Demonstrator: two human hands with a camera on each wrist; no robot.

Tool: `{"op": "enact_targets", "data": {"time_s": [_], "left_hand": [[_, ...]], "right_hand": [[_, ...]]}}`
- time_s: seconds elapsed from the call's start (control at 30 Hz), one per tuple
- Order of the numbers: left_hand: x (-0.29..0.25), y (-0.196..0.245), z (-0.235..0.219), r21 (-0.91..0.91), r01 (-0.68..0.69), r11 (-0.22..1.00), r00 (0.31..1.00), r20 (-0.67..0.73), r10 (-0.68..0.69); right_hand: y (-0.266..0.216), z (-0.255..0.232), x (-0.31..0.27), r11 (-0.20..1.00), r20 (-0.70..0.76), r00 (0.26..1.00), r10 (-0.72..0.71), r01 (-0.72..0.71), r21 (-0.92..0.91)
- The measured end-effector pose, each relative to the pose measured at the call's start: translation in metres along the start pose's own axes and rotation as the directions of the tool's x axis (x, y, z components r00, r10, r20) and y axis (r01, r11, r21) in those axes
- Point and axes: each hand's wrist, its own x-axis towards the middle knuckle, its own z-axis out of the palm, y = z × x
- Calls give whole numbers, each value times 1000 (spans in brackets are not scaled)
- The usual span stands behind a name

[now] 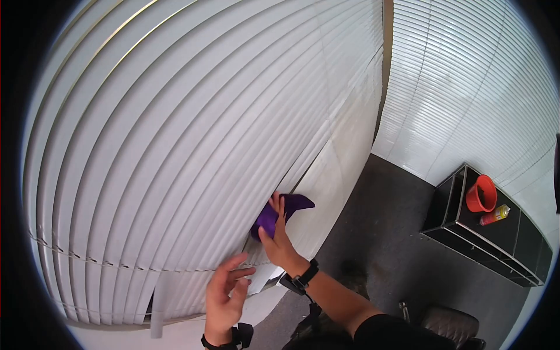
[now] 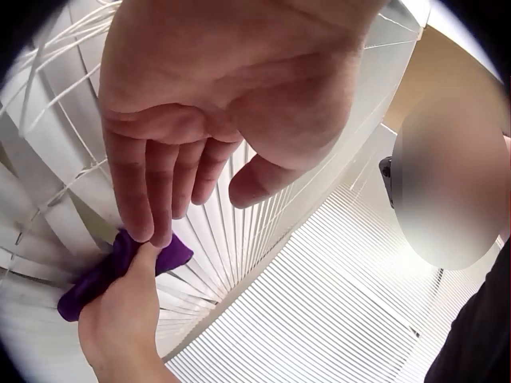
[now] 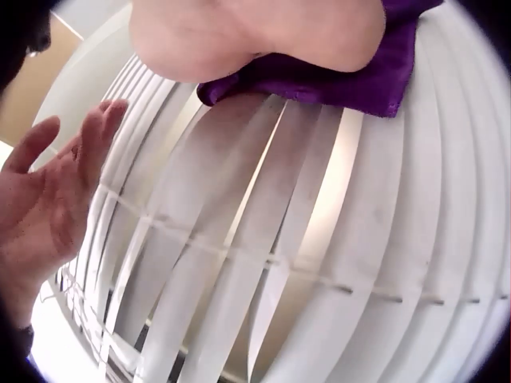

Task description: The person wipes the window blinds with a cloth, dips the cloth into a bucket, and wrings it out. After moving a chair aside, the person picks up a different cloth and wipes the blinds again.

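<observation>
A purple cloth [image 1: 266, 223] lies against the white slats of a window blind [image 1: 192, 140], low on it. My right hand [image 1: 281, 242] holds this cloth, its thumb on one side and the fingers on the other; part of the cloth sticks out past the fingers. In the right wrist view, cloth [image 3: 343, 84] spreads from under the hand across the slats, several of which are tilted with gaps between. Nearer to me, my left hand [image 1: 224, 294] hovers in front of the blind with loosely bent fingers and holds nothing. Its palm [image 2: 231, 88] shows bare in the left wrist view.
Thin ladder cords [image 1: 140, 268] cross the slats. To the right stands a black cabinet [image 1: 461, 224] bearing a red bucket [image 1: 481, 193] and a red and yellow spray can [image 1: 495, 215]. A dark padded chair [image 1: 450, 325] is at the lower right. Another blind [image 1: 461, 70] covers the far wall.
</observation>
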Motion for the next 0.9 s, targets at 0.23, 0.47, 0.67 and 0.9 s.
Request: {"op": "enact_targets", "data": {"time_s": [0.23, 0.47, 0.67, 0.9], "left_hand": [[-22, -20, -1, 170, -65, 983, 994, -71, 78], [-62, -21, -9, 220, -75, 973, 997, 4, 76], [-89, -31, -14, 310, -174, 935, 966, 239, 101], [-109, -53, -7, 417, -211, 884, 974, 12, 227]], "right_hand": [[-24, 17, -54, 991, 269, 963, 6, -42, 127], [-37, -70, -86, 812, 515, 834, 199, -434, 389], [-64, -151, -73, 905, 277, 869, 409, -426, 1], [-106, -172, -96, 944, 223, 919, 325, -300, -138]]}}
